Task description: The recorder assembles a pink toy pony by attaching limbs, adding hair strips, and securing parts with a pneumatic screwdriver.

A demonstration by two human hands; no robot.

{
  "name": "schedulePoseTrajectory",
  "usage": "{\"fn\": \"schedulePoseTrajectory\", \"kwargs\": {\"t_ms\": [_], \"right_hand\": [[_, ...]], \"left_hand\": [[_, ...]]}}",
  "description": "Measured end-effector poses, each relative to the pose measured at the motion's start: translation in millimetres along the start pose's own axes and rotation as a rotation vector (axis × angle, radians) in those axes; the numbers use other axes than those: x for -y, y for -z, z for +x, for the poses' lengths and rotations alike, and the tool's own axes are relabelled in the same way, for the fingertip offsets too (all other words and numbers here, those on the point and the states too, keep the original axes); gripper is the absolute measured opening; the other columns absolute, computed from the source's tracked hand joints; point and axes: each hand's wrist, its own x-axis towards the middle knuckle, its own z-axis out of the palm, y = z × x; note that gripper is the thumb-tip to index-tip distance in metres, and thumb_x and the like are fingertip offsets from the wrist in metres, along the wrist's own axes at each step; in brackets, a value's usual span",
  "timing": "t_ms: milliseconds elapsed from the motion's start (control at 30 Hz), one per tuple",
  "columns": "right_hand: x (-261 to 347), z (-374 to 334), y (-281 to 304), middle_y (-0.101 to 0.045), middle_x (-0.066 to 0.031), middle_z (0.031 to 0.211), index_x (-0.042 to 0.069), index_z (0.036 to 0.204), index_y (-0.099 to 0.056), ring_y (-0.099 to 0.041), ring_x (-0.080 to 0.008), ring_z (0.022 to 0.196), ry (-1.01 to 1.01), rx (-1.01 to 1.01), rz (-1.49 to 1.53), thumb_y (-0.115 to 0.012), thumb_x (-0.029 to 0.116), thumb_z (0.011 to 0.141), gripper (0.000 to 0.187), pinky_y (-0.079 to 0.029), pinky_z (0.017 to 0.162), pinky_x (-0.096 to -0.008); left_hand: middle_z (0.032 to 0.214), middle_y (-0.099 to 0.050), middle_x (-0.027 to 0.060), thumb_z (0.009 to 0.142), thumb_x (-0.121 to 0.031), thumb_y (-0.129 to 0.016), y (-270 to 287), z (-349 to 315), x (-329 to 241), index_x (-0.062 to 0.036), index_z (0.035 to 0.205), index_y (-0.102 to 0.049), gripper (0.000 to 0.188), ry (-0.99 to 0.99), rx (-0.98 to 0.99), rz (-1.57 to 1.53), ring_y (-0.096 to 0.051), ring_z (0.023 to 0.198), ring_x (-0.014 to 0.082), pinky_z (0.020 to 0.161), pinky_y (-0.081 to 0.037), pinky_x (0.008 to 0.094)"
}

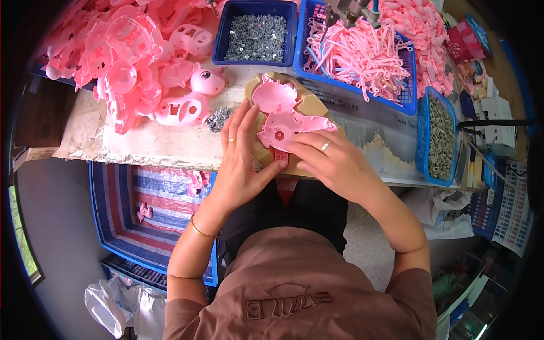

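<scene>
A pink hollow toy-animal shell half (276,131), with a rounded head part, lies in a tan shaped fixture (313,107) at the table's front edge. My left hand (237,156) spans the fixture's left side. Its fingers stretch up beside the head part and its thumb reaches the shell's lower end. From the right, my right hand (334,161) bends its fingers over the shell's body, fingertips on the pink plastic. Its thumb is hidden, as is anything small under those fingers. Left of the fixture, a small heap of screws (220,119) sits on the table.
Pink shell parts (127,62) pile up at the far left. Behind the fixture stand a blue bin of small metal pieces (255,3) and a blue basket of slim pink parts (358,89). A screw basket (422,136) is at right. A lined blue crate (99,221) stands below left.
</scene>
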Motion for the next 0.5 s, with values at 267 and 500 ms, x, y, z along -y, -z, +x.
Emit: {"fn": "schedulePoseTrajectory", "kwargs": {"t_ms": [267,500], "right_hand": [[-10.8,-18.7,26.2,-0.063,-0.0081,0.113,0.006,0.11,-0.067,-0.059,-0.0294,0.101,-0.135,-0.063,-0.102,-0.077,0.013,0.072,0.039,-0.049,0.088,-0.0401],[-12.7,-19.8,20.7,-0.063,-0.0077,0.112,0.006,0.11,-0.067,-0.059,-0.0294,0.101,-0.231,-0.15,-0.027,-0.077,0.014,0.074,0.038,-0.049,0.087,-0.0396]], "left_hand": [[0.153,-0.03,0.0201,0.072,-0.024,-0.082,5.2,8.1,-3.0,-0.0052,0.142,-0.041,0.083,0.008,0.039,0.05,-0.026,0.141,0.0403,0.115,-0.026,0.0486],[0.149,-0.039,0.0138,0.074,-0.02,-0.078,0.0,19.8,-8.8,-0.0058,0.138,-0.047,0.073,-0.053,0.087,0.124,-0.028,0.14,0.0391,0.114,-0.026,0.0487]]}}
